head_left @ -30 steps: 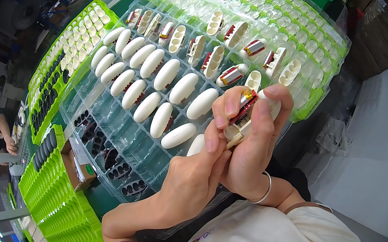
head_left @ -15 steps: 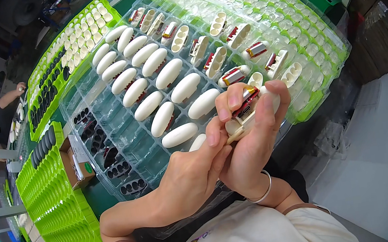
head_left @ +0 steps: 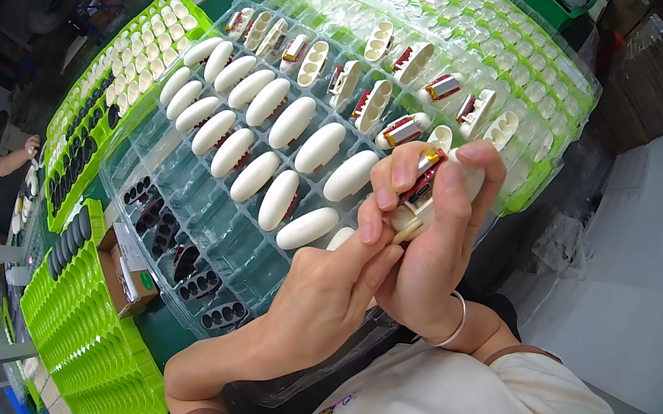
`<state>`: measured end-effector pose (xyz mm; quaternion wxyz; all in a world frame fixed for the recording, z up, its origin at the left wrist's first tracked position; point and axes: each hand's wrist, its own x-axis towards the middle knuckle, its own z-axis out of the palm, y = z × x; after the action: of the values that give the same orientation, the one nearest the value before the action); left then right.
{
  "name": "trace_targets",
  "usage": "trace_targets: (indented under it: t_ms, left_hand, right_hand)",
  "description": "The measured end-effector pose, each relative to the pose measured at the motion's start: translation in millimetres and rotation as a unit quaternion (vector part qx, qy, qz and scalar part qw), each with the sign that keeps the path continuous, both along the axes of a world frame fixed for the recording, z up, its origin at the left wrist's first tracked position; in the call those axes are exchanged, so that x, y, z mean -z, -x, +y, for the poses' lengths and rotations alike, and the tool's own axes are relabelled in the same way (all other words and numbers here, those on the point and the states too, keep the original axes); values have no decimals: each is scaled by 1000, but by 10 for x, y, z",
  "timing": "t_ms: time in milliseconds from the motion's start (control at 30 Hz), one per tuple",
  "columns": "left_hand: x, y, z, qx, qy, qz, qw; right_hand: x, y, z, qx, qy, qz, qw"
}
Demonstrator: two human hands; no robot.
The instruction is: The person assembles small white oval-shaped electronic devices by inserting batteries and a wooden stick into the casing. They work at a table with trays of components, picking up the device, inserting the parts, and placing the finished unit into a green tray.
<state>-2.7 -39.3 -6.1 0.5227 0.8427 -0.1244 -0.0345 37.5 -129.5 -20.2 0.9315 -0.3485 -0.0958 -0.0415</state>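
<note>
While both hands (head_left: 315, 301) (head_left: 427, 265) curl half-closed, they grip a white casing (head_left: 423, 213).

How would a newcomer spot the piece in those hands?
Find the big clear compartment tray. Over its lower right, the left hand and right hand meet around an open white casing with red innards. Unlike similar casings lying in the tray, this one is held in fingers.

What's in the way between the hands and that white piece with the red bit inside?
Nothing visible is in the way: the right hand holds the white piece, and the left hand has its fingertips right by its edge.
</note>
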Motion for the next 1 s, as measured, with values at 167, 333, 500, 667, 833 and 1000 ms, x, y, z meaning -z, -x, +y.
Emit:
trace_targets:
  t_ms: [167,333,500,667,833,1000]
  left_hand:
    - [-140,-23,11,-5,0,74,997]
    - [-121,80,38,-47,-51,-61,996]
    - [-46,26,35,-41,-148,-177,972]
    - [-13,10,-10,-57,-156,-186,968]
    - [-21,26,-10,-63,-158,-171,971]
    - [-56,28,-4,-53,-132,-123,982]
  right_hand:
    - [-30,-51,-19,-53,-86,89,991]
    - [11,-149,-82,-60,-177,97,978]
    - [-77,-75,-15,-37,-113,121,985]
    - [-37,-27,1,-22,-72,59,995]
    - [-23,-28,10,-19,-57,32,998]
    - [28,-33,3,-23,-80,-16,996]
